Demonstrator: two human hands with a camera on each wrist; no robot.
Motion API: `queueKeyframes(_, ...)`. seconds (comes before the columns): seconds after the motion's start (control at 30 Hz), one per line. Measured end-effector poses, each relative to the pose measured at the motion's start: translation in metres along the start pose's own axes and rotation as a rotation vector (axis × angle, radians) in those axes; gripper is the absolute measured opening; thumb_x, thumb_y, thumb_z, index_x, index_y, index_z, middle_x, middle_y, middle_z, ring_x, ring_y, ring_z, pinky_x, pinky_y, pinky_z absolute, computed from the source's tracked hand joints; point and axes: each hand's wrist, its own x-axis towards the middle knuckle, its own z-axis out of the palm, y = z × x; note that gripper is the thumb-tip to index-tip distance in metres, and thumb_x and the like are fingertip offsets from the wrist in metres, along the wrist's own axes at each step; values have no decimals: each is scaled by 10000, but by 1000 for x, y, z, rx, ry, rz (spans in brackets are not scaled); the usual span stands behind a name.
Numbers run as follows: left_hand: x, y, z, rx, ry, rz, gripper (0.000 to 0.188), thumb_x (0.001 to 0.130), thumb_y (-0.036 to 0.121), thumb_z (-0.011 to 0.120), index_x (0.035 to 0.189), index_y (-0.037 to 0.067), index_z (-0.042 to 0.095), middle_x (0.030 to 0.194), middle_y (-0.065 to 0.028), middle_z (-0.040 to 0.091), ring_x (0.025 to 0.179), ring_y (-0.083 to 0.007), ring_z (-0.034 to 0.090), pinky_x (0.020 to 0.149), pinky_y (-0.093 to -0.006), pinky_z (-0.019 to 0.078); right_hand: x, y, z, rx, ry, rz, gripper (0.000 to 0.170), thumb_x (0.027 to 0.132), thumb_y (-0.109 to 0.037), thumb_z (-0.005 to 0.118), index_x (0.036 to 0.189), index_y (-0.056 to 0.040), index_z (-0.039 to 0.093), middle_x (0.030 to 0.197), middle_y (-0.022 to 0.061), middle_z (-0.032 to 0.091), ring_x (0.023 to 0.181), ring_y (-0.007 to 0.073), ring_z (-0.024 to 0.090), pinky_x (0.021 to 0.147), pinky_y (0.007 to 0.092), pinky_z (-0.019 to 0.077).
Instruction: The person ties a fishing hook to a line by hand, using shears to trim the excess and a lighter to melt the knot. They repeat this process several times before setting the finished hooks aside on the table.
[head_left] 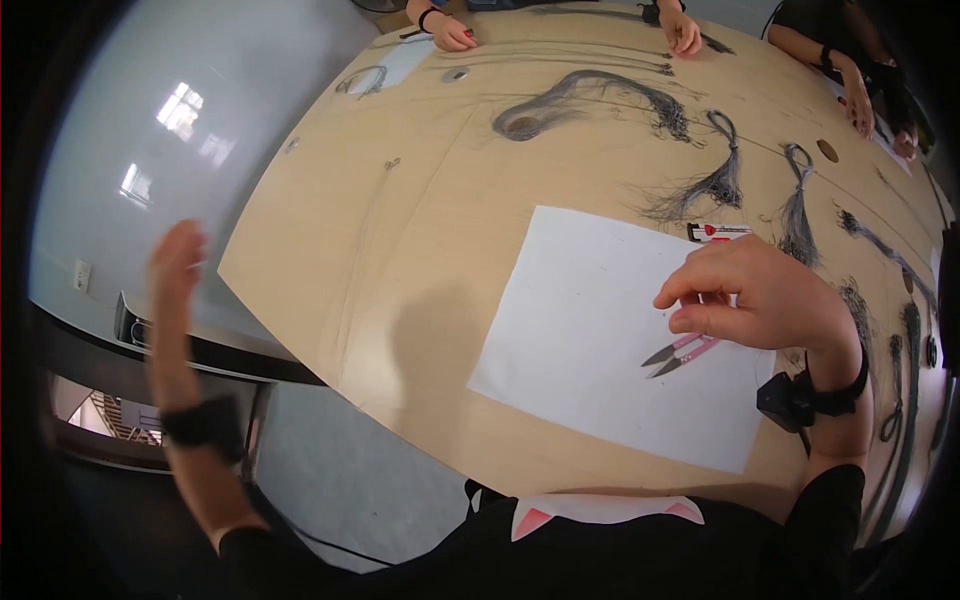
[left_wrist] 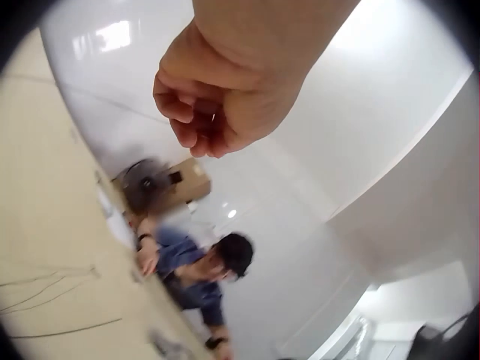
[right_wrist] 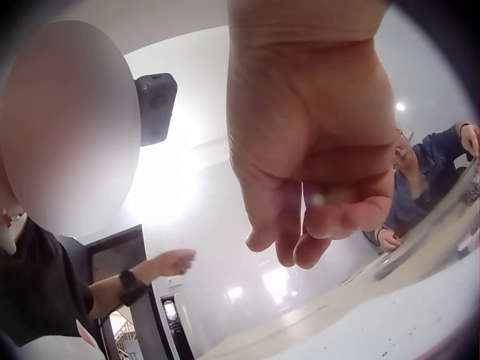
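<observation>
My left hand (head_left: 178,255) is raised off to the left, beyond the table edge and blurred. In the left wrist view its fingers (left_wrist: 184,112) curl in toward the palm, and a thin dark line runs up to them; I cannot tell whether they pinch it. My right hand (head_left: 745,290) hovers over the right part of a white paper sheet (head_left: 590,290), its fingers loosely bent. Pink-handled thread snips (head_left: 680,356) lie on the sheet beneath it, blades pointing left. Nothing shows between the right fingers (right_wrist: 300,251) in the right wrist view.
A small red-and-white box (head_left: 718,232) lies at the sheet's far edge. Bundles of grey strands (head_left: 720,185) spread over the far and right side of the wooden table (head_left: 300,240). A fine strand with a small knotted end (head_left: 392,163) lies left. Other people's hands (head_left: 455,35) work opposite.
</observation>
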Motion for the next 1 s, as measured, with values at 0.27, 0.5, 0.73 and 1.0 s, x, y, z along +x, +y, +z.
queueKeyframes(0.27,73,-66,228,137,-239,85,233,715,218,519,781,9,599,615,-34,554,565,-94,497,509,-233,383,3,10,-10,-100,49,57,189,709,-184,561,798,-17,560,644,87,537,545,195,517,511,283,390)
queueKeyframes(0.5,99,-91,255,398,-47,219,204,693,222,562,755,35,615,700,-106,599,652,-222,575,598,-298,435,9,25,-4,-53,98,59,152,703,-152,570,770,-17,550,606,81,515,527,200,505,492,286,380)
queueKeyframes(0.73,102,-98,252,379,-106,235,333,667,234,588,919,16,566,827,-152,583,748,-250,559,659,-310,435,6,22,-7,-122,145,16,164,692,-140,585,781,-5,553,615,86,523,503,177,510,457,262,376)
queueKeyframes(1.0,115,-75,219,468,-98,559,532,728,232,577,1185,72,356,1170,-128,388,1112,-251,322,919,-343,262,-32,10,-57,-361,741,37,100,714,-56,552,796,0,563,653,41,542,571,74,476,499,205,370)
